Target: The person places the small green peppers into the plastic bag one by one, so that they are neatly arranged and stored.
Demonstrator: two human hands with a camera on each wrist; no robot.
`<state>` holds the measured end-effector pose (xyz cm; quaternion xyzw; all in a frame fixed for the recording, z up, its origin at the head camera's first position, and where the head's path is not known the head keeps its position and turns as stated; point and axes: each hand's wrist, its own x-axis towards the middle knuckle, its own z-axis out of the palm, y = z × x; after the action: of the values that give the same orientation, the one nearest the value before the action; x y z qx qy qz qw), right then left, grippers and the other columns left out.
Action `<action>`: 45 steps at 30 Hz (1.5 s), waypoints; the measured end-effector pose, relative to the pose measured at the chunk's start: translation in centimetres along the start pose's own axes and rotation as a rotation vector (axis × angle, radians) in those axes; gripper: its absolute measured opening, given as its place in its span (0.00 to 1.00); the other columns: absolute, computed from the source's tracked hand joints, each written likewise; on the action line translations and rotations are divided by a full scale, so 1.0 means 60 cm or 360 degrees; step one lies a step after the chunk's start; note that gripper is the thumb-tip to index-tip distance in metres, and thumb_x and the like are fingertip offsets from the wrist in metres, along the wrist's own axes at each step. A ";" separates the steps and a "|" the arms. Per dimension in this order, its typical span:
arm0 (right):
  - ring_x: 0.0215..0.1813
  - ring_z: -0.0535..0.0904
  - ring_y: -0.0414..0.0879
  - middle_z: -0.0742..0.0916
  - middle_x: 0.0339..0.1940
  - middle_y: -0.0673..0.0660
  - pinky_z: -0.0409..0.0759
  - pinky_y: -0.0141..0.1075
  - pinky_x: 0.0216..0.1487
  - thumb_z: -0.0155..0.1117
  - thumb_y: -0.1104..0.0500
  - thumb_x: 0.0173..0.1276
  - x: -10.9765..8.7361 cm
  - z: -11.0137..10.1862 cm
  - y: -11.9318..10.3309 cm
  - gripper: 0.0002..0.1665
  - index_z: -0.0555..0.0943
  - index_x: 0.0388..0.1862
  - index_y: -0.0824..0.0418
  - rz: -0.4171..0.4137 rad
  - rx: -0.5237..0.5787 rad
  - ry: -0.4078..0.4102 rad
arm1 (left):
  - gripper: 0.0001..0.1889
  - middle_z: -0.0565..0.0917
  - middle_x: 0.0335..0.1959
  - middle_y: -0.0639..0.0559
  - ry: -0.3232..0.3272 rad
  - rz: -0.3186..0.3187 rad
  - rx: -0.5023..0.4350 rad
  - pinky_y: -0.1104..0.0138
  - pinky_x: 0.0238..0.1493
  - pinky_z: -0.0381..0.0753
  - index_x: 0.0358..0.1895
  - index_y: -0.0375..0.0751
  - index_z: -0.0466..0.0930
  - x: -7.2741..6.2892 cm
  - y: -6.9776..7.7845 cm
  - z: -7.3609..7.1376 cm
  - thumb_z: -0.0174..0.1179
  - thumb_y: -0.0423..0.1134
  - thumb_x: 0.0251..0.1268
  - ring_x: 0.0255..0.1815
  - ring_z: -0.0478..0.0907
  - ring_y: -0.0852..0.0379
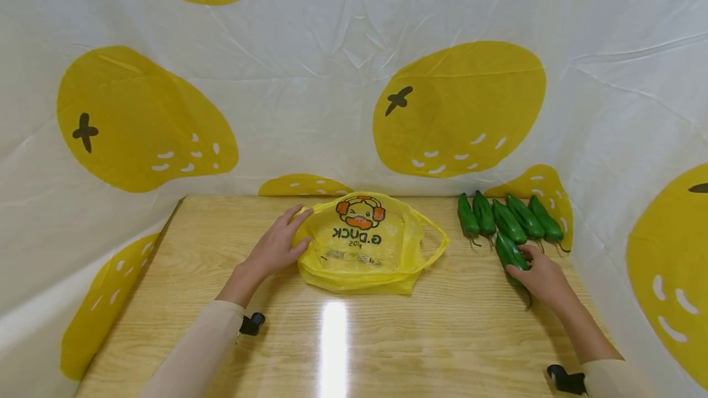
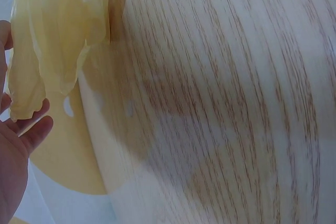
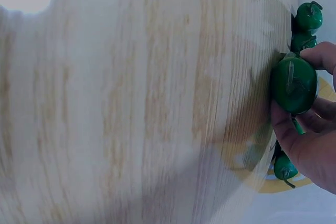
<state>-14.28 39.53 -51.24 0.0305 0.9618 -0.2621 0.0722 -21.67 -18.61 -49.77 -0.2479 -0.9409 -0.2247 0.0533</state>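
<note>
Right hand: my right hand (image 1: 539, 275) pinches one green pepper between thumb and fingers, near the right edge of the tabletop (image 1: 415, 343).
Held pepper: this pepper (image 1: 510, 252) lies aslant, its stem end toward me and its other end toward the row behind; I cannot tell whether its underside touches the wood.
Left hand: my left hand (image 1: 276, 244) is loosely spread, its fingers and thumb at the left side of the bag, with nothing clenched in it.
Yellow bag: the thin plastic bag (image 1: 359, 250) lies flattened about midway along the far edge, a little nearer to me than that edge.
Print: a winking duck (image 1: 359, 212) in orange headphones, with "G.DUCK KIDS" below in mirrored letters.
Bag handle: one loop (image 1: 445, 241) sticks out on the right, toward the peppers.
Pepper row: five more green peppers (image 1: 507, 223) lie side by side by the far right corner, stems toward me.
Sleeves: pale cuffs (image 1: 193, 352) on both my arms, with a small black device (image 1: 252, 324) at each wrist.
Glare: a bright streak (image 1: 334, 349) on the wood runs toward the near edge.
Backdrop: white cloth (image 1: 310, 109) with big yellow fruit shapes rises beyond the far edge and along both side edges.
</note>
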 end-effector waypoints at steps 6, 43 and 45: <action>0.60 0.73 0.79 0.74 0.65 0.83 0.77 0.65 0.53 0.60 0.51 0.76 -0.003 -0.004 0.006 0.40 0.61 0.72 0.78 0.0000 0.0046 0.0030 | 0.35 0.63 0.80 0.38 -0.0002 -0.0005 -0.0007 0.40 0.68 0.74 0.81 0.48 0.62 0.000 0.000 0.002 0.63 0.44 0.74 0.76 0.66 0.35; 0.67 0.65 0.83 0.63 0.72 0.87 0.75 0.70 0.57 0.51 0.43 0.83 -0.003 -0.060 -0.063 0.50 0.45 0.81 0.77 -0.0114 0.0129 -0.0048 | 0.36 0.62 0.80 0.38 -0.0004 0.0009 0.0039 0.40 0.66 0.76 0.81 0.48 0.60 0.001 -0.004 0.005 0.63 0.44 0.74 0.75 0.68 0.34; 0.66 0.67 0.83 0.65 0.72 0.86 0.77 0.69 0.56 0.52 0.44 0.82 0.000 -0.065 -0.071 0.50 0.46 0.82 0.77 -0.0152 0.0134 -0.0032 | 0.36 0.62 0.80 0.37 -0.0004 0.0019 0.0042 0.40 0.66 0.76 0.81 0.48 0.60 0.001 -0.004 0.006 0.62 0.44 0.74 0.75 0.68 0.33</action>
<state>-15.20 37.86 -45.78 -0.0150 0.9495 -0.3059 0.0678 -21.83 -18.60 -50.15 -0.2530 -0.9423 -0.2117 0.0567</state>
